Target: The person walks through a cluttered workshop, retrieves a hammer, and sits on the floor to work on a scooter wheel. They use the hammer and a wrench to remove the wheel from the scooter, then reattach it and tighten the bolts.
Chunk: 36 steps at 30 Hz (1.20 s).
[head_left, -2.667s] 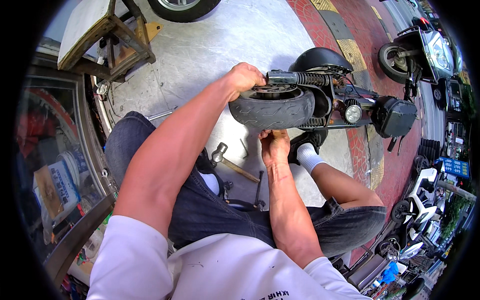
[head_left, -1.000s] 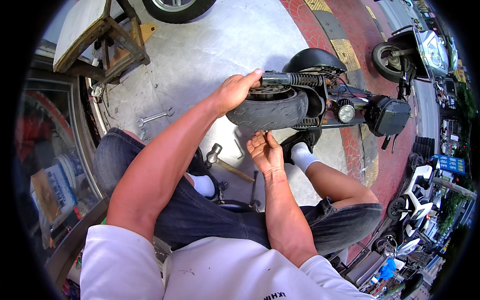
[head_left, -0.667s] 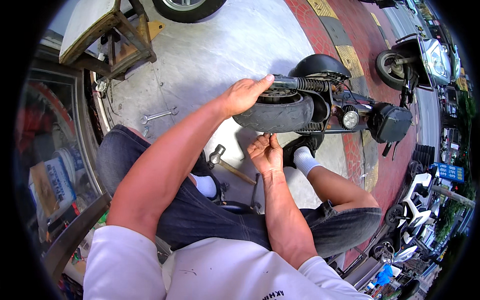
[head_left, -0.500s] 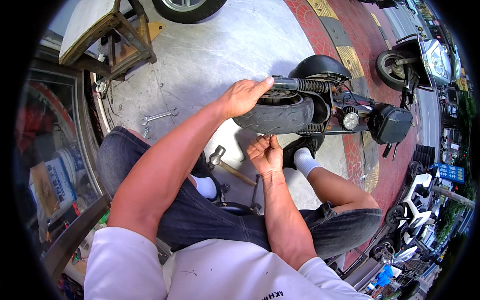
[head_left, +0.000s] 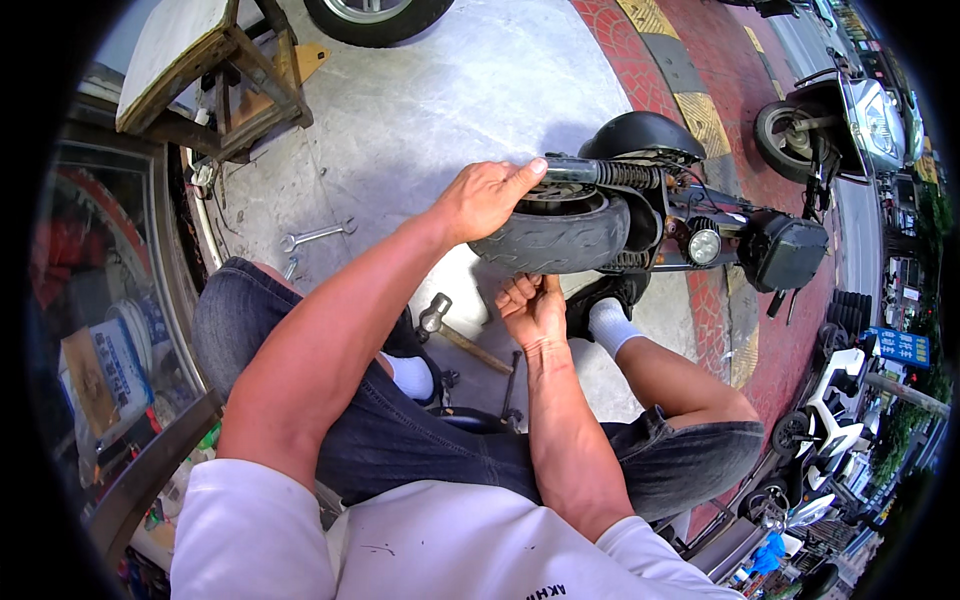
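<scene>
An electric scooter lies on its side ahead of me, its front wheel with a black tyre (head_left: 565,238) turned toward me. My left hand (head_left: 490,200) is closed on the end of the front fork (head_left: 590,172), thumb stretched along it and the other fingers partly hidden. Below the tyre, my right hand (head_left: 533,308) is palm up with fingers curled and pinched near the wheel's underside. What its fingertips hold, if anything, is hidden. A coil spring (head_left: 635,175) and a round headlight (head_left: 703,246) sit further along the scooter.
Between my legs lie a hammer (head_left: 437,317) and a dark metal tool (head_left: 512,385). A wrench (head_left: 318,235) is on the concrete at left. A wooden stool (head_left: 235,60) and another wheel (head_left: 385,28) stand farther off. Parked scooters (head_left: 830,410) line the right side.
My right hand has shifted slightly up and closer to the tyre's underside. The wheel and fork have moved very little, and my left hand keeps its place on the fork.
</scene>
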### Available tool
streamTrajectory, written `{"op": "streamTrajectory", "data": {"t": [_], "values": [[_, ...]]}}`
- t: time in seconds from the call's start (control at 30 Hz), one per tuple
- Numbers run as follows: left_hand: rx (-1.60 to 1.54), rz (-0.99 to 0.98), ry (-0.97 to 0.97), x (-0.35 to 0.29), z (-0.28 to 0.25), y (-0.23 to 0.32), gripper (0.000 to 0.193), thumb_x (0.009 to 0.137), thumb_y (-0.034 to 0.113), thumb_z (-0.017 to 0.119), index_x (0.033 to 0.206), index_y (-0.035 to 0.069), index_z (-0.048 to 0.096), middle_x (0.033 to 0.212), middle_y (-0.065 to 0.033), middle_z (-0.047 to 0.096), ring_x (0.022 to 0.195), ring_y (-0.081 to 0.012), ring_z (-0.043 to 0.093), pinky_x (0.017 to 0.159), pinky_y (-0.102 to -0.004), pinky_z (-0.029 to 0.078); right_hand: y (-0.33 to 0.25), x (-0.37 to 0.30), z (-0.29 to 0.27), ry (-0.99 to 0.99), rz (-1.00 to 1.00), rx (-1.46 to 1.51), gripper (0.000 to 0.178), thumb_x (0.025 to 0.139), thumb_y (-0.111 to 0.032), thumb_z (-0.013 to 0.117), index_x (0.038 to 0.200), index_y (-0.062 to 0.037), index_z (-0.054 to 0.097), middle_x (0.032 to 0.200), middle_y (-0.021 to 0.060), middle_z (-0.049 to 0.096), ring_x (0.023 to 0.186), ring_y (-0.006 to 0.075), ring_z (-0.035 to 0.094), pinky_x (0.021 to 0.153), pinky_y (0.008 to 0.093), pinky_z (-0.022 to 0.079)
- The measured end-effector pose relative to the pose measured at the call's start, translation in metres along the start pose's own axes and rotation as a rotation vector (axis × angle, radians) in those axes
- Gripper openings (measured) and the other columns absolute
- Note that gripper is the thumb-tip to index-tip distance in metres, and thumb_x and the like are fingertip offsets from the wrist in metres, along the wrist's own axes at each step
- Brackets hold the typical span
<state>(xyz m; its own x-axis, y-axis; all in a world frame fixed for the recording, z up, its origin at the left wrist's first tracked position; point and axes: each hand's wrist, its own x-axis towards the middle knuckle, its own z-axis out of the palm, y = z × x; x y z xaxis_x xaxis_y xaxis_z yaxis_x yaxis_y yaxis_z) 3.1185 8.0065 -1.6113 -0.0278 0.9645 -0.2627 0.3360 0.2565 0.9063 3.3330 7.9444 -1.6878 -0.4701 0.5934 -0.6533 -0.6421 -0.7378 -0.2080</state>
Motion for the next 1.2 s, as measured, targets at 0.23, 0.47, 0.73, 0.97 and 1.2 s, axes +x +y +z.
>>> {"op": "streamTrajectory", "data": {"t": [0.23,0.47,0.73,0.97,1.2], "values": [[-0.114,-0.088,0.381,-0.003,0.013,0.004,0.065,0.101,0.055,0.049,0.092,-0.004,0.074,0.082,-0.0233,0.071,0.086,-0.0398,0.07,0.082,-0.0481,0.051,-0.001,-0.003,0.0,0.086,-0.02,0.006,0.043,0.109,-0.041,0.041,0.077,-0.0136,0.049,0.067,0.0008,0.046,0.061,0.0174,0.04,0.066,0.0348,0.042],[-0.517,-0.679,0.096,0.003,0.007,-0.044,0.053,0.1,0.048,0.051,0.118,0.001,0.068,0.111,-0.0191,0.072,0.107,-0.0316,0.068,0.087,-0.0505,0.054,-0.001,-0.007,-0.019,-0.062,-0.063,-0.01,0.035,0.104,-0.042,0.054,0.097,-0.0111,0.067,0.096,0.0042,0.07,0.09,0.0245,0.065,0.089,0.0456,0.052],[-0.618,-0.825,-0.229,0.01,-0.004,-0.043,0.037,0.1,0.046,0.04,0.093,0.017,0.062,0.08,-0.0038,0.068,0.069,-0.0197,0.063,0.057,-0.0391,0.045,0.002,-0.001,-0.027,-0.183,-0.011,-0.042,0.037,0.105,-0.046,0.052,0.104,-0.0136,0.069,0.093,0.0015,0.07,0.092,0.0234,0.066,0.091,0.0464,0.051],[-0.521,-0.789,-0.171,0.0,-0.006,-0.016,0.038,0.102,0.04,0.039,0.09,0.012,0.06,0.072,-0.0057,0.064,0.057,-0.0168,0.057,0.044,-0.0291,0.034,0.0,0.0,-0.018,-0.058,-0.028,-0.05,0.041,0.107,-0.047,0.047,0.094,-0.0127,0.065,0.087,0.0025,0.067,0.089,0.0262,0.063,0.089,0.0485,0.051],[-0.534,-0.725,-0.124,-0.007,0.0,-0.018,0.035,0.099,0.04,0.044,0.087,0.011,0.059,0.069,-0.0068,0.063,0.056,-0.015,0.056,0.038,-0.0254,0.026,0.009,0.004,-0.012,-0.048,-0.082,-0.003,0.047,0.108,-0.049,0.04,0.087,-0.012,0.06,0.086,0.0041,0.066,0.087,0.0277,0.062,0.087,0.0497,0.051]]}}
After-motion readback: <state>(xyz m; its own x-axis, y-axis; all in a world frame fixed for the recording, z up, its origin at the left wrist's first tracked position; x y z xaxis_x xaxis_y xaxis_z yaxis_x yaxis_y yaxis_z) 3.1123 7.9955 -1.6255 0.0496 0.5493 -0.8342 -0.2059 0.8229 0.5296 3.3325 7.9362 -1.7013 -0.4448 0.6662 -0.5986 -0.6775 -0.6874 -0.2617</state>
